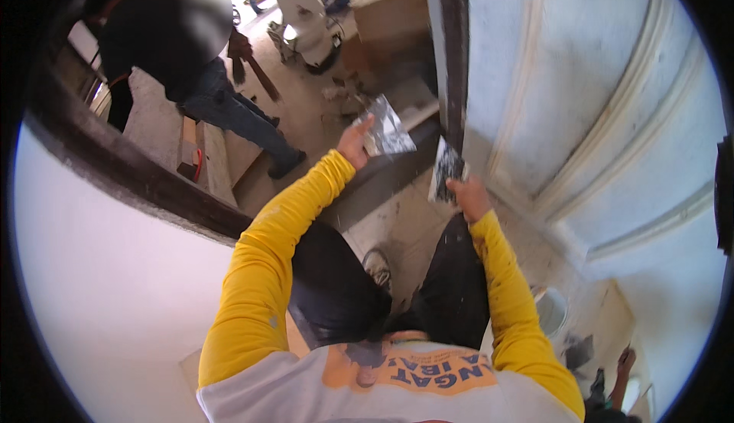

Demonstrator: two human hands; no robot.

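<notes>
My left hand (355,143) is closed on the near edge of a thin, shiny metal putty plate (390,131), held out over the doorway's threshold. Lower and to the right, my right hand (471,196) grips a flat putty knife (446,165) with a pale blade and dark smears. Its blade points up toward the dark door post (453,64). The two tools are apart from each other. Between my knees, a shoe (377,266) of mine rests on the tiled floor.
A white panelled door (581,79) stands to the right. At lower right are a white bucket (550,310) and another person's hand (627,360). Beyond the doorway, a person in dark clothes (164,41) stands at left, and a white chair (306,25) is farther back.
</notes>
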